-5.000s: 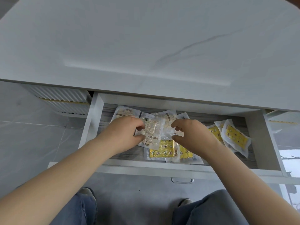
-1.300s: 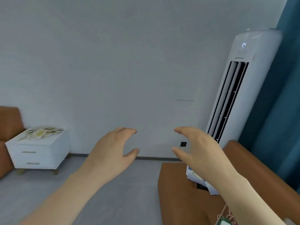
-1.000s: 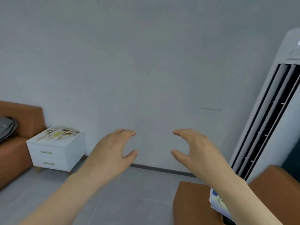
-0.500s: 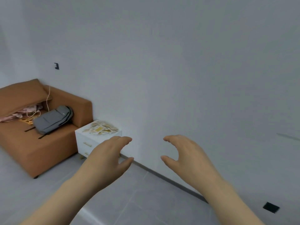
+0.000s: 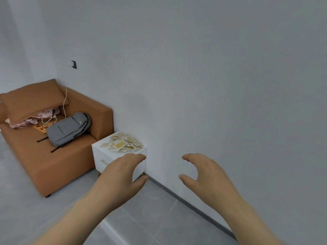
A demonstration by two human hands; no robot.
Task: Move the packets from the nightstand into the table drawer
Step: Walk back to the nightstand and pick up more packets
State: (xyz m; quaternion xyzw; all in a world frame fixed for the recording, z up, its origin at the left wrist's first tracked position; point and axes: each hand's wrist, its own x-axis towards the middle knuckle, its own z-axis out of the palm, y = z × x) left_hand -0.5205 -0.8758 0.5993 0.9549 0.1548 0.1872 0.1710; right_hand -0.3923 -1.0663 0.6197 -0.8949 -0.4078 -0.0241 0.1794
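Loosely cupped, left hand (image 5: 122, 174) and right hand (image 5: 207, 175), grip released, face flat packets (image 5: 123, 144) on boxy nightstand (image 5: 100, 152).

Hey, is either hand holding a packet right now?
No, the left hand and the right hand are both empty with fingers loosely spread, and the packets lie piled on the nightstand.

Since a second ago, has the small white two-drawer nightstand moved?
No. The small white nightstand still stands against the grey wall beside the orange sofa; only the camera turned.
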